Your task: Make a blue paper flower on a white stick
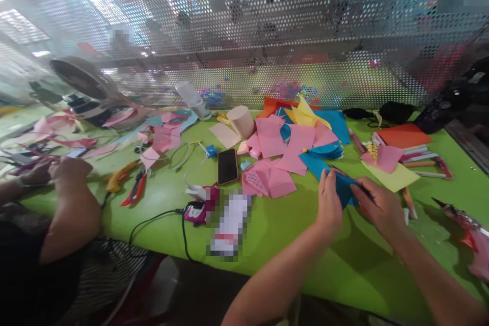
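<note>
Between my two hands, above the right part of the green table (275, 234), is a folded piece of blue sheet (344, 189). My left hand (330, 198) pinches its left side, with the fingers pointing up. At the right edge, the fingers of my right hand (376, 204) close on the same blue piece. A small red bit shows under the right fingers; I cannot make out what it is. Just beyond my hands lie a stack of blue pieces (324, 152) and several pink sheets (296, 147). A pink piece (385, 157) and a yellow sheet (393, 175) lie right of them.
A phone (227, 166), a beige roll (240, 121) and a white bottle (193, 100) stand or lie mid-table. Red-handled scissors (135, 187) and a yellow glue gun (121, 175) lie left, near a co-worker's arm (72, 204). Pliers (462, 219) lie far right. A perforated metal screen (244, 35) rises behind.
</note>
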Motion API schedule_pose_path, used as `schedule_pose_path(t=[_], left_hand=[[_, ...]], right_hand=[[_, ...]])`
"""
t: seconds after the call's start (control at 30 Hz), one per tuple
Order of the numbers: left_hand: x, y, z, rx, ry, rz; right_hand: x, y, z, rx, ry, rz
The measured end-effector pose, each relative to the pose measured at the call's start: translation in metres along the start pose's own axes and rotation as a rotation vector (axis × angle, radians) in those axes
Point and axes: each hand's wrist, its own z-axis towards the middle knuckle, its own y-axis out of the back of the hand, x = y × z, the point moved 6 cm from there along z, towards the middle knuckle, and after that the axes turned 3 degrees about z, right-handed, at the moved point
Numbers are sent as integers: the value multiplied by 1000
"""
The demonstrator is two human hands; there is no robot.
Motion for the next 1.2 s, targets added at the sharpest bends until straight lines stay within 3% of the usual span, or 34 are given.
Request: schedule_pose_path(t=[0.3, 0.5, 0.67, 0.87, 1.2], left_hand=[[-7, -3, -1, 31, -19, 20], [-7, -6, 1, 60, -66, 38], [-7, -7, 2, 118, -54, 5], [-11, -4, 6, 79, -47, -40], [-19, -4, 9, 94, -48, -16]], right_hand=[[-12, -2, 0, 41, -99, 197], [-12, 6, 2, -62, -103, 216], [-17, 6, 4, -64, -117, 296], [-19, 9, 7, -38, -195, 430], [-19, 17, 6, -56, -152, 363]])
